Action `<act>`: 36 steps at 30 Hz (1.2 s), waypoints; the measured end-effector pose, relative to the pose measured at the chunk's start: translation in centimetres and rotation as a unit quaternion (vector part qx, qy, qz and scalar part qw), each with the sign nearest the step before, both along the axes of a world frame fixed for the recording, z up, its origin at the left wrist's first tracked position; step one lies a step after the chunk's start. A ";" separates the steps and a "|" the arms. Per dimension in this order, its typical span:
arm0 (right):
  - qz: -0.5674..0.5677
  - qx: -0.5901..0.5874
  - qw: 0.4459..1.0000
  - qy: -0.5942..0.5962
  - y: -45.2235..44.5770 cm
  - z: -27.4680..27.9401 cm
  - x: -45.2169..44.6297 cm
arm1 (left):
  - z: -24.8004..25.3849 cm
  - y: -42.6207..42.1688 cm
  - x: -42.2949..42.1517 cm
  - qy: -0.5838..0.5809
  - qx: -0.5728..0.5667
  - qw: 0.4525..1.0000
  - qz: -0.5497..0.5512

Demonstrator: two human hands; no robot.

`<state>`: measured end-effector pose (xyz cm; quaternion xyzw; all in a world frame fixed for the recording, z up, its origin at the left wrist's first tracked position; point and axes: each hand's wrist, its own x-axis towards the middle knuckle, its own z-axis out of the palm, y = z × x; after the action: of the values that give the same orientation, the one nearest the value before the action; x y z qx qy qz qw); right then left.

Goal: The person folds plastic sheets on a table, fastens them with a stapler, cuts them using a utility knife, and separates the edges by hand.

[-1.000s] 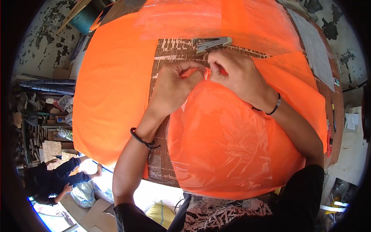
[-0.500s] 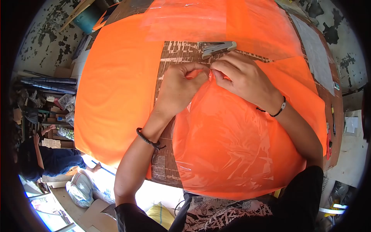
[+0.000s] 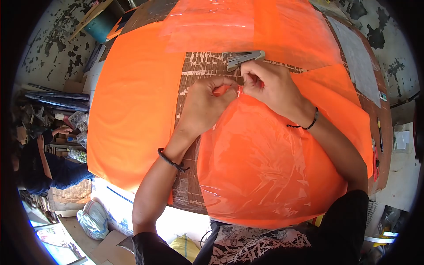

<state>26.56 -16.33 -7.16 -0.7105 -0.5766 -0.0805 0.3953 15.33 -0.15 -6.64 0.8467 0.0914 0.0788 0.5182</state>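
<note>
Orange sheet (image 3: 335, 172) with clear film (image 3: 265, 154) bunched up at both hands

Sheet is in front of the person, right of centre on the brown surface (image 3: 194, 73); film lies over most of it, glossy and creased, near edge of both right up against the shirt (image 3: 265, 245)

Left hand (image 3: 204, 102): thumb and forefinger closed to a pinch on the gathered far edge of sheet and film

Right hand (image 3: 273, 85): fingers curled in, tips just beside the left ones at the same gathered edge; small loop open between thumb and forefinger, can't tell if the tips grip or only touch

Stapler (image 3: 245, 59) sits just beyond the right hand, on the surface, near the knuckles

Second orange piece (image 3: 132, 106) lies flat to the left, strip of bare surface between it and the sheet; more orange material under film (image 3: 212, 35) at the far side

Far right: pale strip (image 3: 360, 62), pen (image 3: 380, 129) and red-handled tool (image 3: 375, 165) along the surface edge

Dark cord bracelet on each wrist

Another person (image 3: 39, 163) in dark clothes at left by cluttered shelves, well apart; tied sack (image 3: 93, 221) on the floor nearby, yellow sack (image 3: 183, 247) below the near edge
</note>
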 end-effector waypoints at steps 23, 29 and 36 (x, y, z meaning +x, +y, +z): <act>-0.008 -0.002 0.986 -0.166 0.3 -0.5 -0.2 | -0.2 0.0 0.2 -0.009 0.006 1.000 0.009; -0.014 -0.011 0.998 -0.061 0.2 -0.6 -0.7 | 0.1 -0.1 0.2 -0.003 -0.007 1.000 0.011; -0.043 0.018 0.991 0.123 -0.3 0.3 1.5 | -0.9 0.2 0.3 -0.006 -0.014 1.000 0.003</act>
<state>28.03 -16.65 -6.88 -0.7319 -0.4910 -0.0192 0.4721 15.64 0.03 -7.52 0.8386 0.0917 0.0845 0.5303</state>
